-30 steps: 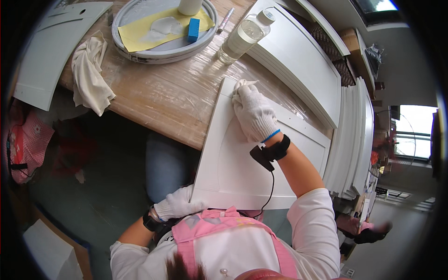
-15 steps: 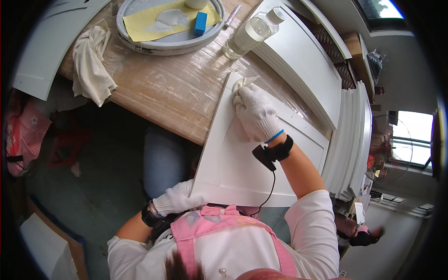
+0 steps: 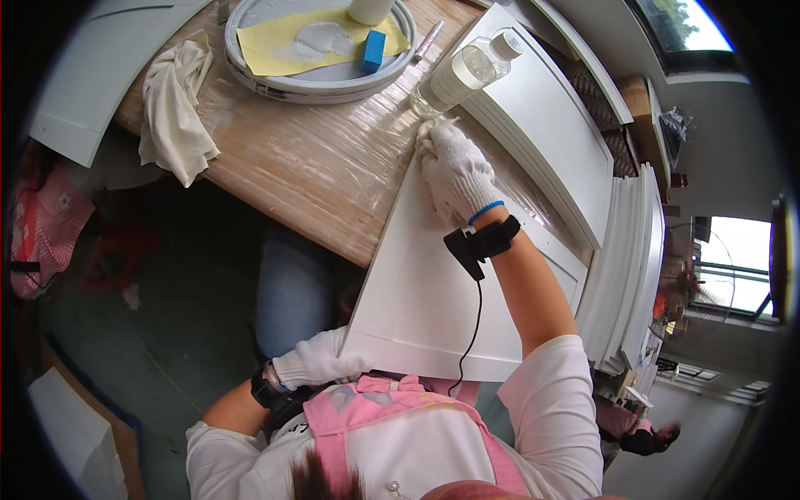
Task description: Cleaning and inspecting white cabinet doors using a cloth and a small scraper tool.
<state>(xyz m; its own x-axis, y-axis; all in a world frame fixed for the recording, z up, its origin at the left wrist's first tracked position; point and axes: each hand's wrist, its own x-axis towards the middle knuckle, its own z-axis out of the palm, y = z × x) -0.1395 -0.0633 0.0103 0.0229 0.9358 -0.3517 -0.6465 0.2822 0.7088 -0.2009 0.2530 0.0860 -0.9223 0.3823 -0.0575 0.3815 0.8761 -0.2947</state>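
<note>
A white cabinet door panel (image 3: 425,292) lies half on the wooden table (image 3: 308,167), its near end over my lap. My right hand (image 3: 454,171), in a white knit glove, presses flat on the panel's far corner, fingers together, close to a clear plastic bottle (image 3: 462,73). A black device is strapped on that wrist. My left hand (image 3: 317,360), also gloved, grips the panel's near left corner from below.
A round grey tray (image 3: 250,75) at the table's far side holds a yellow sheet (image 3: 283,46), a blue block (image 3: 373,52) and a white cup. A white rag (image 3: 175,112) hangs over the left edge. More white panels (image 3: 550,133) are stacked to the right.
My right hand has slid along the panel toward its far corner near the bottle. My left hand stays at the near corner.
</note>
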